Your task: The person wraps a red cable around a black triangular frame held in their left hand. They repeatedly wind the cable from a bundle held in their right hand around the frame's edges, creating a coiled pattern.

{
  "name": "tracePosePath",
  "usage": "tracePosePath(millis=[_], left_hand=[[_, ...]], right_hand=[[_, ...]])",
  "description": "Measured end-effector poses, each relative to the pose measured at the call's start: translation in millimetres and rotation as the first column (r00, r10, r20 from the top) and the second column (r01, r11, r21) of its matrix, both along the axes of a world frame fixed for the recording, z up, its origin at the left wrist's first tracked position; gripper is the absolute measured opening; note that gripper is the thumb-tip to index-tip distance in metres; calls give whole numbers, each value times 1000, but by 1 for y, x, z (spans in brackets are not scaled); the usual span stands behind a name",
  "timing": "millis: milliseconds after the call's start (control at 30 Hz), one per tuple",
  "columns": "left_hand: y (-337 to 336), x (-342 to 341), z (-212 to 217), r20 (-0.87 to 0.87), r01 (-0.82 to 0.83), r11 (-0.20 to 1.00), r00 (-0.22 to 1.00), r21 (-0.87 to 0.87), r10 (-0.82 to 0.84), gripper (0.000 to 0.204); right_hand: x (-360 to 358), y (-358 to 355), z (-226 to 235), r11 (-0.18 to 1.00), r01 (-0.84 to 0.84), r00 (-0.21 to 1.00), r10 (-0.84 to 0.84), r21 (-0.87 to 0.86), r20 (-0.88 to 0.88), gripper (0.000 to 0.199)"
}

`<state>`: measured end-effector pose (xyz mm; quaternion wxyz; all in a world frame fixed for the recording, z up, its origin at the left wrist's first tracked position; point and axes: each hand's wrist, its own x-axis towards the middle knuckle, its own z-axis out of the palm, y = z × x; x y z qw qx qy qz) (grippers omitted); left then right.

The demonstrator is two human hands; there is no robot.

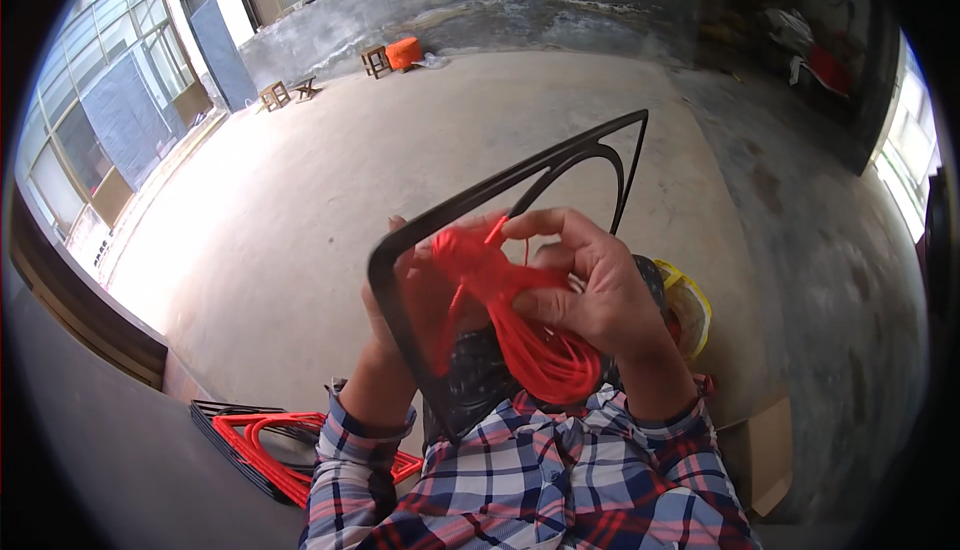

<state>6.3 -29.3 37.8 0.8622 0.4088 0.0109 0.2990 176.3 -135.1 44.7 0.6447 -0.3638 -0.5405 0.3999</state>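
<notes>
A black, roughly triangular frame (520, 172) with a curved inner bar stands tilted in front of my chest. My left hand (380, 325) is closed around its left corner, partly hidden behind the frame and the cord. Against the frame hangs a bundle of red cord (545, 358), looped in long strands and blurred near its top. My right hand (600, 285) is closed on this bundle, with thumb and fingers pinching strands. One strand runs up to the frame's bar by my right index finger. Whether it is tied there I cannot tell.
Red frames (300, 475) and black frames (222, 435) lie stacked at my lower left. To my right are a yellow-rimmed container (708, 315) and a cardboard box (772, 455). Wooden stools (375, 60) and an orange-red seat (404, 53) stand along the far wall.
</notes>
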Motion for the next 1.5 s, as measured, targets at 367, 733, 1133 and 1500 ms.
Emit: tracePosePath(millis=[367, 733, 1133, 1500], left_hand=[[-7, 7, -7, -67, 59, 962, 997, 268, -42, 41], [-13, 9, -9, -143, 134, 976, 984, 173, -109, 51], [32, -22, -9, -136, -182, 955, 966, 232, 218, 40], [63, -35, -17, -104, -165, 971, 977, 172, 184, 43]], right_hand=[[23, 29, -49, 988, -144, 745, 149, 61, -650, 41], [42, 49, -68, 960, -100, 525, 276, 263, -805, 28], [59, -27, -48, 778, -191, 798, 478, 599, -366, 42], [45, -68, -67, 855, -319, 830, 460, 409, -314, 43]])
